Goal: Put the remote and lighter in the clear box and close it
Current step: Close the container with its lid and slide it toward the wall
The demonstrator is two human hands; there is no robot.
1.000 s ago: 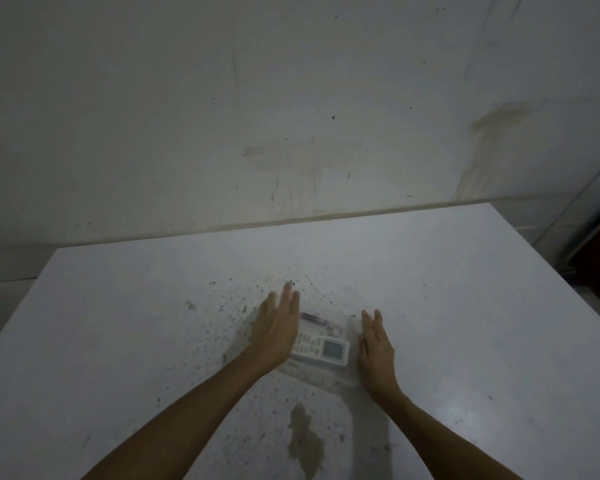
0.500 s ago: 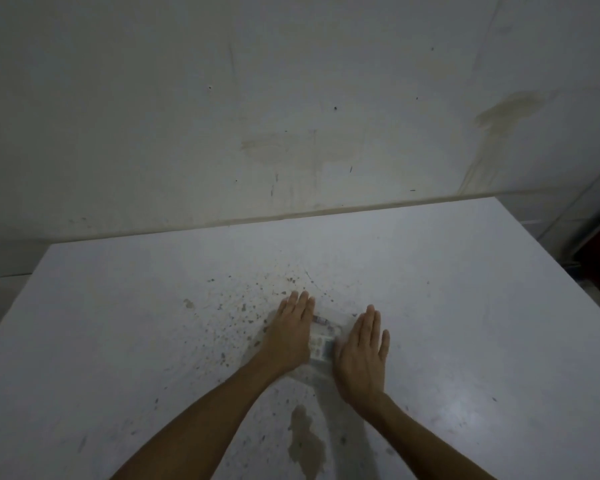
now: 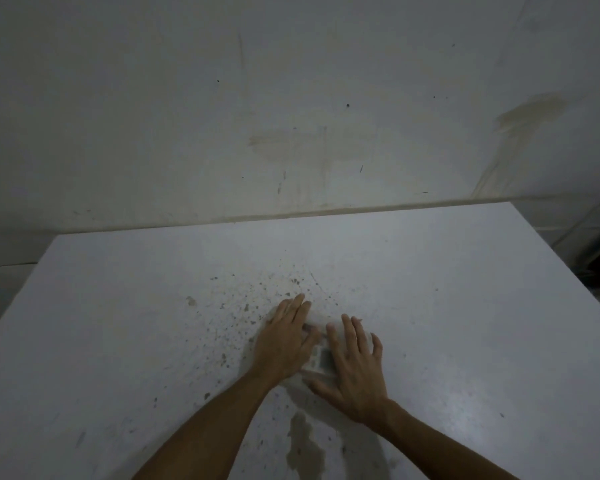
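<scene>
Head view: left hand (image 3: pixel 284 344) and right hand (image 3: pixel 355 370) lie flat, fingers spread, pressing the clear box (image 3: pixel 317 358) on the counter (image 3: pixel 465 323). Remote (image 3: pixel 318 356) shows inside between them; lighter not discernible. Judged: loading done, lid being pressed closed.

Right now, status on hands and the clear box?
Left hand and right hand flat, palms down on clear box. Remote visible inside between them; lighter not discernible. Table around the box stained, nothing blocking.
</scene>
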